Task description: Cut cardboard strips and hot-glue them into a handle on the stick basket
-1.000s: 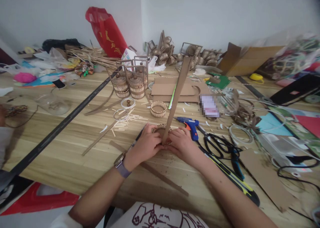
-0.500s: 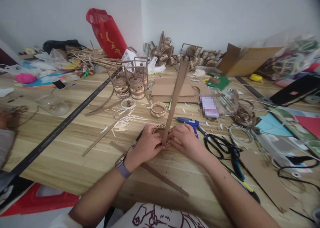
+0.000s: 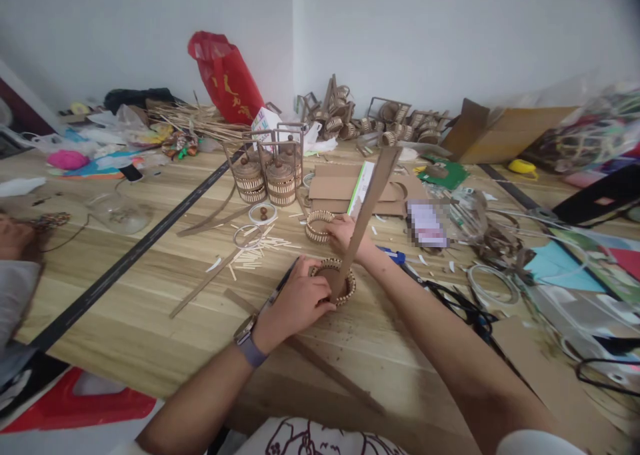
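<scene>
In the head view, my left hand (image 3: 296, 302) grips the near small round basket (image 3: 351, 286), a ring of light and dark slats with a brown bottom. A long brown cardboard strip (image 3: 373, 205) rises from inside it, leaning right. My right hand (image 3: 346, 235) reaches past the strip to a second small round basket (image 3: 319, 227), its fingers closed at that basket's right rim; the strip partly hides this hand. A blue glue gun (image 3: 395, 255) lies partly behind my right forearm.
Lidded slatted baskets with tall handles (image 3: 281, 180) stand behind loose pale sticks (image 3: 253, 250). Flat cardboard (image 3: 327, 182) lies behind the second basket. Black-handled scissors (image 3: 463, 302) and a white coil (image 3: 493, 283) are at right. Another person's hand (image 3: 15, 236) rests at far left.
My right hand has left the near basket and moved forward to the second basket. My left hand stays on the near basket. The view has shifted slightly.
</scene>
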The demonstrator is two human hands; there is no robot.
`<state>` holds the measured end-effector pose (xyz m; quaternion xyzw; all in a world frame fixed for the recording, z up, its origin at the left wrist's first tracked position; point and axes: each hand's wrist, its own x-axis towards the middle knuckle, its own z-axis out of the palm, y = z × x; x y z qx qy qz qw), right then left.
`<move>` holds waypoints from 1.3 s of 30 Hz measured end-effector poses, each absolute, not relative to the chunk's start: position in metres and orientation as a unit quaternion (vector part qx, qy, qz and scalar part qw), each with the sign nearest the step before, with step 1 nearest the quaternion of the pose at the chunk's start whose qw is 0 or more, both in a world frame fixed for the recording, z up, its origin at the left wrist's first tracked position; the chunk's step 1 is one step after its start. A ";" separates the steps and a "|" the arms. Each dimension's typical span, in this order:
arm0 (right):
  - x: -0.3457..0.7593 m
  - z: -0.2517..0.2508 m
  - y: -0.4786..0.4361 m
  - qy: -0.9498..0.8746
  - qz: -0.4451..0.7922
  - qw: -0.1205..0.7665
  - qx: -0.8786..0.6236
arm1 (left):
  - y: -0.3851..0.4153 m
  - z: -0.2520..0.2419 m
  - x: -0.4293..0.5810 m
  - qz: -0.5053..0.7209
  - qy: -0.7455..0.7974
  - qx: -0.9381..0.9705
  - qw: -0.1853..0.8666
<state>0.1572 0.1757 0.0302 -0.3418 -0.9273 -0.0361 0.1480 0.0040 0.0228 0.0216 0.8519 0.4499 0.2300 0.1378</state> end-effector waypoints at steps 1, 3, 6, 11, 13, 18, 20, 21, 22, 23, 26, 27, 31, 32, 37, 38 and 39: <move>0.157 0.032 0.175 -0.925 -0.039 0.150 -0.348 | 0.023 0.020 0.004 0.227 0.451 0.853 0.135; 0.162 0.042 0.171 -0.920 -0.042 0.159 -0.356 | 0.023 0.019 0.003 0.223 0.448 0.856 0.129; 0.179 0.064 0.155 -0.918 -0.046 0.172 -0.356 | 0.021 0.026 -0.002 0.266 0.413 0.864 0.114; 0.209 0.089 0.106 -0.926 -0.024 0.198 -0.320 | 0.012 0.050 -0.014 0.481 0.421 0.769 0.023; 0.215 0.089 0.088 -0.933 -0.003 0.198 -0.301 | 0.010 0.055 -0.016 0.521 0.455 0.723 0.000; 0.218 0.078 0.063 -0.940 0.029 0.184 -0.286 | 0.012 0.050 -0.015 0.522 0.474 0.709 -0.003; 0.218 0.075 0.061 -0.941 0.034 0.174 -0.288 | 0.014 0.047 -0.013 0.514 0.466 0.720 0.001; 0.218 0.074 0.060 -0.941 0.034 0.169 -0.290 | 0.015 0.045 -0.012 0.510 0.463 0.725 0.003; 0.218 0.073 0.060 -0.941 0.034 0.167 -0.292 | 0.015 0.044 -0.011 0.506 0.460 0.729 0.006; 0.219 0.072 0.060 -0.941 0.034 0.168 -0.292 | 0.016 0.044 -0.010 0.504 0.458 0.732 0.008; 0.218 0.071 0.060 -0.940 0.042 0.175 -0.290 | 0.017 0.042 -0.010 0.501 0.457 0.735 0.013; 0.218 0.070 0.060 -0.940 0.044 0.176 -0.288 | 0.017 0.042 -0.010 0.502 0.458 0.734 0.015; 0.217 0.070 0.060 -0.944 0.042 0.170 -0.281 | 0.018 0.040 -0.010 0.504 0.458 0.732 0.020; 0.217 0.070 0.060 -0.944 0.042 0.169 -0.280 | 0.018 0.040 -0.010 0.504 0.457 0.732 0.021; 0.216 0.069 0.060 -0.946 0.049 0.162 -0.276 | 0.019 0.038 -0.009 0.501 0.457 0.734 0.027; 0.216 0.069 0.061 -0.947 0.053 0.160 -0.274 | 0.020 0.038 -0.009 0.499 0.459 0.735 0.028; 0.216 0.069 0.061 -0.947 0.058 0.159 -0.272 | 0.020 0.038 -0.008 0.496 0.461 0.735 0.030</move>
